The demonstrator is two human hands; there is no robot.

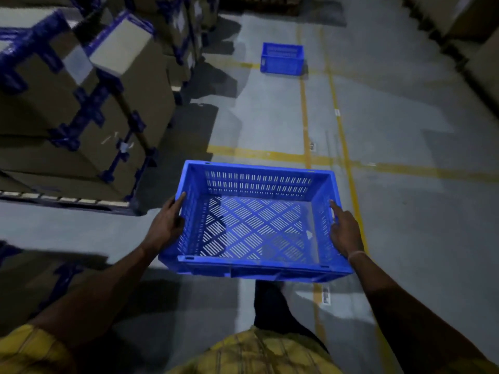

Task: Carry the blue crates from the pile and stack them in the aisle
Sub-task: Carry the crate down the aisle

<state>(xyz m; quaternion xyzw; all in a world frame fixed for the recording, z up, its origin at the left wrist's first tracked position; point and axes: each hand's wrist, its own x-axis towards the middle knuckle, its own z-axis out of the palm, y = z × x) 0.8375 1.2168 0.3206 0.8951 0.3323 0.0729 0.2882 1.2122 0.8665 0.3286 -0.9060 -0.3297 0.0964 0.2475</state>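
**Crate held both sides, mid-aisle**

Yellow checked shirt [251,352] at 6 o'clock, both arms reaching out. Left hand [166,225] grips blue crate [256,261] on its 9 o'clock wall, fingers curled under the rim. Right hand [345,230] holds the 3 o'clock wall, index finger straight along the rim. Crate empty, off the floor [405,125], level between both hands. Second blue crate [282,59] sits on the floor at 12 o'clock, well apart. Strapped cartons [81,98] at 10 o'clock.
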